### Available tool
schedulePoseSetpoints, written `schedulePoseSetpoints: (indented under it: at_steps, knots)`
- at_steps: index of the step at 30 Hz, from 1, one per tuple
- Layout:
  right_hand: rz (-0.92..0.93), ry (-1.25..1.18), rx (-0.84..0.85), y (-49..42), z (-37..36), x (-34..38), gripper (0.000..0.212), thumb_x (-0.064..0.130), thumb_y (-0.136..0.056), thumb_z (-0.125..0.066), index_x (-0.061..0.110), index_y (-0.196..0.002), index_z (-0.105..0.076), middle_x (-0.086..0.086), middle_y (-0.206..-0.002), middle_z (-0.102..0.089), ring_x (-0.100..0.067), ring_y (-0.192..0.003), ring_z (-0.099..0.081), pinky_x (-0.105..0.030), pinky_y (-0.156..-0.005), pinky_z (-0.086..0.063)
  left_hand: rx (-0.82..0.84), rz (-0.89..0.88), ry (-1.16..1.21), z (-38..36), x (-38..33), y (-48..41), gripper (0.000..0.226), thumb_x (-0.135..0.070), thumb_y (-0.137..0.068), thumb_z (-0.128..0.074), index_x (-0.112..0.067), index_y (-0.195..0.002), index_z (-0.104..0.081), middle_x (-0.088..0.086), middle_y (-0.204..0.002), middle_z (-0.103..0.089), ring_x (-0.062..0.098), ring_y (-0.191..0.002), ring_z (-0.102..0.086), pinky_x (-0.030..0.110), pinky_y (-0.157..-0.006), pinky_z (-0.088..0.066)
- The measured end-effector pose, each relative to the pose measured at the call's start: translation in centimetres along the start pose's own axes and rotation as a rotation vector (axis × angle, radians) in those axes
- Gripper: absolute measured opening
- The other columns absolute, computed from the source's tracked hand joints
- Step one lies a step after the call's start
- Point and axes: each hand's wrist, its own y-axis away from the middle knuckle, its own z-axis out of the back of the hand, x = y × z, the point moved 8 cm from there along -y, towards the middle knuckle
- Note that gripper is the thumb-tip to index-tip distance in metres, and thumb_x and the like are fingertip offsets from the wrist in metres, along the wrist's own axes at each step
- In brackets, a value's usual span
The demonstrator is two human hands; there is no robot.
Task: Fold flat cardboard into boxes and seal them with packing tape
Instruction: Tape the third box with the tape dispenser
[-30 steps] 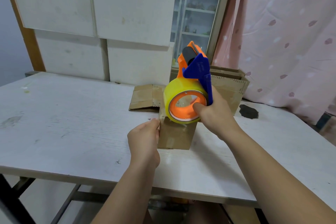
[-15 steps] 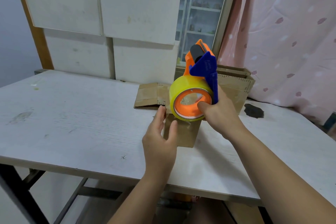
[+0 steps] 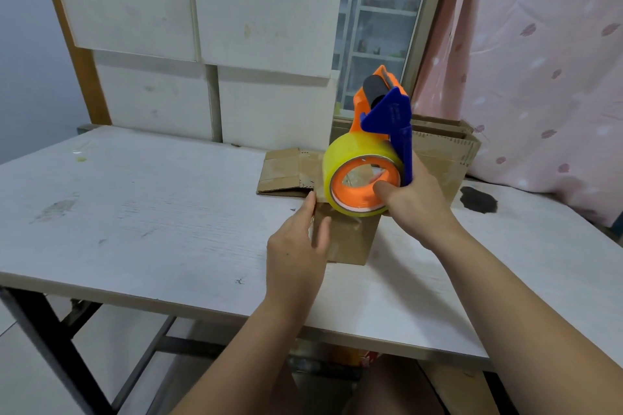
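A small brown cardboard box (image 3: 350, 239) stands on the white table (image 3: 151, 212), near its front edge. My left hand (image 3: 296, 249) lies flat with straight fingers against the box's left side. My right hand (image 3: 414, 199) grips the blue handle of an orange tape dispenser (image 3: 367, 158), which carries a yellowish tape roll and hangs tilted over the box's top. The thumb presses on the orange hub. The dispenser hides the top of the box.
Flat cardboard (image 3: 286, 172) lies behind the box. Larger cardboard boxes (image 3: 445, 152) stand at the back right, next to a dark stain (image 3: 478, 200) on the table. White panels (image 3: 202, 27) lean at the back, a pink curtain (image 3: 539, 61) hangs on the right.
My left hand uncurled from pinching at the box's top corner and now lies flat along its left side. The dispenser stays over the box; the camera shifted slightly.
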Motion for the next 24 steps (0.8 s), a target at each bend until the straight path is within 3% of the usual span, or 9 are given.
schedulePoseSetpoints:
  at_steps: [4, 7, 11, 14, 18, 24]
  knots:
    - [-0.006, 0.020, 0.000, -0.2, 0.1, -0.2, 0.040, 0.010, -0.089, -0.057, 0.044, -0.091, -0.038, 0.022, -0.088, -0.050, -0.006, -0.079, -0.052, -0.026, -0.070, -0.049, 0.153, 0.174, 0.095, -0.6, 0.2, -0.6, 0.066, -0.038, -0.085, -0.066, -0.021, -0.143, -0.039, -0.004, -0.134, -0.056, 0.013, -0.121, -0.053, 0.015, -0.091, -0.037]
    - [-0.028, 0.029, 0.011, -0.3, 0.1, -0.4, 0.037, 0.009, -0.088, -0.057, 0.042, -0.090, -0.040, 0.019, -0.087, -0.052, -0.008, -0.079, -0.053, -0.034, -0.075, -0.052, 0.250, 0.051, -0.050, -1.1, -1.2, -1.8, 0.080, -0.045, -0.084, -0.064, -0.025, -0.150, -0.022, -0.005, -0.145, -0.043, 0.013, -0.132, -0.041, 0.024, -0.102, -0.037]
    - [-0.046, 0.039, 0.019, -0.3, 0.3, -0.5, 0.038, 0.010, -0.087, -0.058, 0.043, -0.088, -0.041, 0.019, -0.088, -0.052, -0.008, -0.079, -0.054, -0.038, -0.079, -0.053, 0.274, -0.005, -0.073, -1.7, -1.4, -2.2, 0.073, -0.044, -0.083, -0.066, -0.021, -0.144, -0.036, -0.003, -0.125, -0.059, 0.013, -0.111, -0.055, 0.023, -0.091, -0.044]
    - [-0.030, 0.045, 0.024, -0.3, 0.1, -0.3, 0.038, 0.013, -0.086, -0.063, 0.041, -0.097, -0.040, 0.022, -0.091, -0.051, -0.007, -0.081, -0.054, -0.036, -0.079, -0.055, 0.246, -0.047, -0.102, -2.0, -0.9, -2.1, 0.069, -0.044, -0.082, -0.065, -0.013, -0.139, -0.043, 0.002, -0.121, -0.060, 0.015, -0.108, -0.056, 0.021, -0.087, -0.043]
    - [-0.055, -0.027, 0.041, -0.4, 0.3, -0.1, 0.044, 0.025, -0.082, -0.072, 0.039, -0.108, -0.039, 0.022, -0.096, -0.052, -0.010, -0.088, -0.057, -0.035, -0.076, -0.057, 0.172, -0.158, -0.144, -2.4, -0.6, -2.1, 0.050, -0.030, -0.083, -0.065, -0.002, -0.124, -0.057, 0.014, -0.114, -0.066, 0.034, -0.107, -0.061, 0.040, -0.088, -0.051]
    - [-0.075, -0.019, 0.083, -0.6, 0.6, -0.4, 0.048, 0.000, -0.081, -0.062, 0.031, -0.112, -0.041, 0.002, -0.104, -0.056, -0.023, -0.095, -0.060, -0.045, -0.067, -0.060, -0.007, -0.473, -0.306, -1.5, -2.4, -1.8, 0.025, 0.005, -0.074, -0.070, 0.006, -0.098, -0.066, 0.019, -0.090, -0.071, 0.037, -0.083, -0.070, 0.047, -0.068, -0.055]
